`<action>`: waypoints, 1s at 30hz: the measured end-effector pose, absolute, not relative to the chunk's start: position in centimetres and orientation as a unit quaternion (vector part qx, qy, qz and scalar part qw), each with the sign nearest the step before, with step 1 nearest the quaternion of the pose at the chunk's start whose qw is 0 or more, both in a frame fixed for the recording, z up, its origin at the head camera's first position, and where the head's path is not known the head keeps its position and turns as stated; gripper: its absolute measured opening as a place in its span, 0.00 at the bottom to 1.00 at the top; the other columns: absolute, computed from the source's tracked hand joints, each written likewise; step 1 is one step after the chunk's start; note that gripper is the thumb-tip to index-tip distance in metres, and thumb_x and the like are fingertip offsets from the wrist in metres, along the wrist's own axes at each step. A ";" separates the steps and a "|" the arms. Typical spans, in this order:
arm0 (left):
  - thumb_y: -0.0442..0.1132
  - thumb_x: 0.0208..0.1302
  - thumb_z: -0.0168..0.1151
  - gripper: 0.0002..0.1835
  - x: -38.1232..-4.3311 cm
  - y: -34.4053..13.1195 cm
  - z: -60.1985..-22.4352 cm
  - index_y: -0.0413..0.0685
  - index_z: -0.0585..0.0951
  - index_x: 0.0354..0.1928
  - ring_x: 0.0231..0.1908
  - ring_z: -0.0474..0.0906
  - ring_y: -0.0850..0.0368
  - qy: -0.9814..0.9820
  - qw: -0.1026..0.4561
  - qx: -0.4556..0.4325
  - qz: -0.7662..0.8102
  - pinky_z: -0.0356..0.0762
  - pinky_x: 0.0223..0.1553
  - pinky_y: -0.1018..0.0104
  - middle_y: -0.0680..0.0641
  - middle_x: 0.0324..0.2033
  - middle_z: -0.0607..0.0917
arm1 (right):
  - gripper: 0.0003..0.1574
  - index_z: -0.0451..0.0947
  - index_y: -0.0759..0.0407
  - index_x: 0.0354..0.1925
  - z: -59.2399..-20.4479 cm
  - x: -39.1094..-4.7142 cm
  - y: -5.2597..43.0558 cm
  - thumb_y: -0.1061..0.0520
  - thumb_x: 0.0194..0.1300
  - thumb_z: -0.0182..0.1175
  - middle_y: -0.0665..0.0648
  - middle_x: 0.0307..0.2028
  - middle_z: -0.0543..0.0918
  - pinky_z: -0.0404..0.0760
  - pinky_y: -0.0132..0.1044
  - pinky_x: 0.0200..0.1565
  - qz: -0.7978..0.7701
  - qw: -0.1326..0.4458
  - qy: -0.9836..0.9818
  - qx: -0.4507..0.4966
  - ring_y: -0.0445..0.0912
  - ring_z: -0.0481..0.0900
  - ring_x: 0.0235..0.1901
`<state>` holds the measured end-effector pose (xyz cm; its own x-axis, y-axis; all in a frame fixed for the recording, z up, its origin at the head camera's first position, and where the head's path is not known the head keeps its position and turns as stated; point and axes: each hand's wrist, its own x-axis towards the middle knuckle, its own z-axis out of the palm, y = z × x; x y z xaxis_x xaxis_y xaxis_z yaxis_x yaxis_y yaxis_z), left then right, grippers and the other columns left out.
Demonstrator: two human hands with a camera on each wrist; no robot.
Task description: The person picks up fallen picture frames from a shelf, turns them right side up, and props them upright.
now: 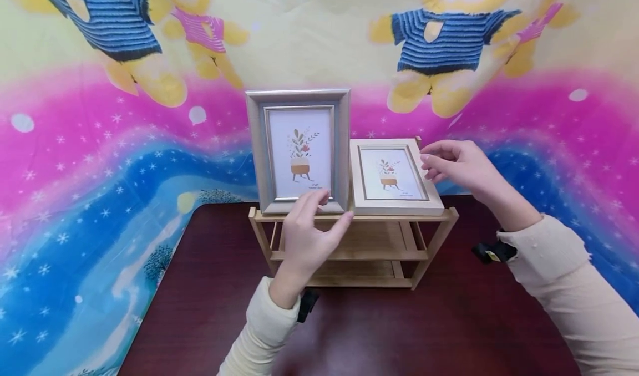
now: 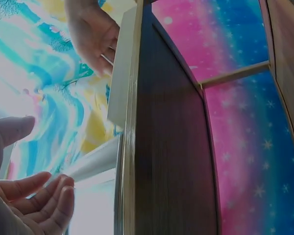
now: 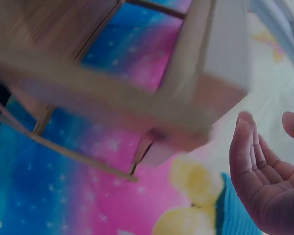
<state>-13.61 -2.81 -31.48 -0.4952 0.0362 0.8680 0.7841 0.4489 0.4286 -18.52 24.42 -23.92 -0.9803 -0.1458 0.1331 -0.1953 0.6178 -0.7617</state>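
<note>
A tall grey-silver picture frame (image 1: 299,154) stands upright on the left of a small wooden rack (image 1: 349,255). Beside it a smaller cream picture frame (image 1: 391,172) lies tilted back on the rack's top. Both show a potted-plant print. My left hand (image 1: 310,233) is in front of the grey frame's lower right corner, thumb spread from loosely bent fingers, with nothing held. At the cream frame's right edge is my right hand (image 1: 459,165), its fingertips close to that edge. In the right wrist view that hand (image 3: 269,181) holds nothing, thumb and fingers apart.
The rack's slatted lower shelves (image 1: 359,273) sit under the frames. It stands on a dark red-brown table (image 1: 209,309). Behind hangs a colourful cloth (image 1: 309,43) printed with bears and snowflakes. Dark bands (image 1: 494,251) sit at both wrists.
</note>
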 end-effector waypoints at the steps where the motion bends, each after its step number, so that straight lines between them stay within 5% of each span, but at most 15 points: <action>1: 0.40 0.44 0.72 0.22 -13.6 -2.4 -31.5 0.32 0.79 0.40 0.35 0.76 0.53 -0.750 0.418 -0.273 -0.433 0.75 0.39 0.64 0.40 0.33 0.81 | 0.29 0.69 0.70 0.54 -24.1 -18.8 24.7 0.48 0.65 0.52 0.68 0.39 0.79 0.79 0.32 0.30 0.420 0.034 -0.903 0.088 0.43 0.80 0.27; 6: 0.44 0.44 0.72 0.25 -13.3 -0.2 -31.8 0.33 0.79 0.40 0.37 0.77 0.51 -0.785 0.414 -0.269 -0.374 0.74 0.43 0.64 0.42 0.35 0.82 | 0.37 0.65 0.67 0.59 -25.2 -20.1 26.0 0.40 0.64 0.50 0.70 0.47 0.75 0.79 0.35 0.33 0.382 0.034 -0.923 0.038 0.49 0.79 0.35; 12: 0.47 0.44 0.72 0.28 -13.0 1.6 -32.5 0.33 0.78 0.43 0.38 0.78 0.50 -0.823 0.401 -0.240 -0.323 0.77 0.40 0.63 0.42 0.38 0.82 | 0.48 0.48 0.70 0.67 -26.5 -22.5 26.6 0.39 0.65 0.48 0.73 0.57 0.64 0.77 0.45 0.45 0.422 -0.062 -0.904 0.009 0.61 0.72 0.50; 20: 0.45 0.45 0.71 0.26 -12.8 2.3 -32.7 0.34 0.78 0.42 0.37 0.78 0.49 -0.835 0.398 -0.234 -0.298 0.79 0.34 0.63 0.41 0.38 0.83 | 0.44 0.51 0.75 0.65 -26.8 -24.1 26.8 0.45 0.66 0.50 0.68 0.48 0.72 0.80 0.36 0.38 0.467 -0.110 -0.877 -0.008 0.40 0.77 0.31; 30: 0.44 0.46 0.70 0.23 -12.9 2.5 -33.0 0.34 0.78 0.41 0.37 0.78 0.49 -0.828 0.418 -0.246 -0.280 0.77 0.39 0.63 0.41 0.37 0.83 | 0.46 0.54 0.80 0.62 -27.0 -24.7 26.8 0.43 0.64 0.53 0.68 0.47 0.73 0.80 0.42 0.38 0.453 -0.163 -0.877 -0.007 0.44 0.79 0.30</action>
<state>-12.86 2.48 -32.98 -0.5296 0.1741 0.8302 0.6422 0.7216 0.2584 -24.69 26.82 -27.03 -0.9467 -0.1352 -0.2924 0.1601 0.5901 -0.7913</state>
